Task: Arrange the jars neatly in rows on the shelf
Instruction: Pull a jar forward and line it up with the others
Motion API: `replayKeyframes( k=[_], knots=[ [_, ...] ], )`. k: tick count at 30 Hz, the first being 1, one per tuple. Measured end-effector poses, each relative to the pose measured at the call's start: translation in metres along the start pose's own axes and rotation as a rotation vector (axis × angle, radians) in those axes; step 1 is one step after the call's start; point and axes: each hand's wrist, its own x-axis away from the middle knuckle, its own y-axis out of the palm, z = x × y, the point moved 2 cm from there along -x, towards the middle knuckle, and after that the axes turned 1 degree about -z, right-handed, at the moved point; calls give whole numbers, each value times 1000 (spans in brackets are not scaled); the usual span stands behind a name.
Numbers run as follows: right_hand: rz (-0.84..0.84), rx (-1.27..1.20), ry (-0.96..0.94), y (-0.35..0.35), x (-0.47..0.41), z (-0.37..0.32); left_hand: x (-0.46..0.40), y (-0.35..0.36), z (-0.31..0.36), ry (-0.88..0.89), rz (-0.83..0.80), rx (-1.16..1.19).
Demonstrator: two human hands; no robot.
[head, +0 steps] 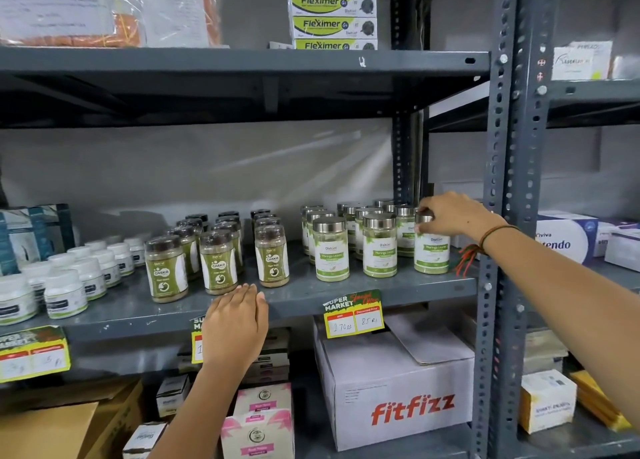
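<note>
Head-camera view: a grey metal shelf (381,294) carries three groups of jars. At its right end the right hand (453,216) closes from above around the silver lid of a Moringa Leaves jar (432,250), which stands upright on the shelf at the front right corner, beside the perforated upright post (502,181). Just left of it the other silver-lidded Moringa jars (356,240) stand in rows running back towards the wall. Further left are three rows of dark-lidded Gaska jars (218,250), and left again a cluster of small white-lidded tubs (65,285). The left hand (235,323) lies flat and empty, fingers together, on the shelf's front edge just below the Gaska jars, covering part of a yellow price tag. Another yellow price tag (354,315) hangs under the Moringa jars, above a white Fitfizz carton (394,389) on the shelf below.
</note>
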Motion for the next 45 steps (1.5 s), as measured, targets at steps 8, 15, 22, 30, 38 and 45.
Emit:
replayKeyframes(
  k=[8, 15, 22, 30, 38, 45],
  knots=[
    [-3, -78, -27, 7, -7, 4, 0, -1, 1, -1, 5, -10],
    [93, -119, -69, 7, -8, 1, 0, 0, 1, 4, 5, -17],
    [194, -232, -305, 8, -6, -42, 0, 0, 0, 9, 4, -14],
    [121, -134, -346, 19, -13, -58, 0, -2, 0, 12, 3, -4],
    [168, -117, -293, 21, -19, -54, 0, 0, -1, 8, 1, -9],
    [177, -96, -278, 22, -19, -54, -1, 0, -1, 4, 16, 3]
  ],
)
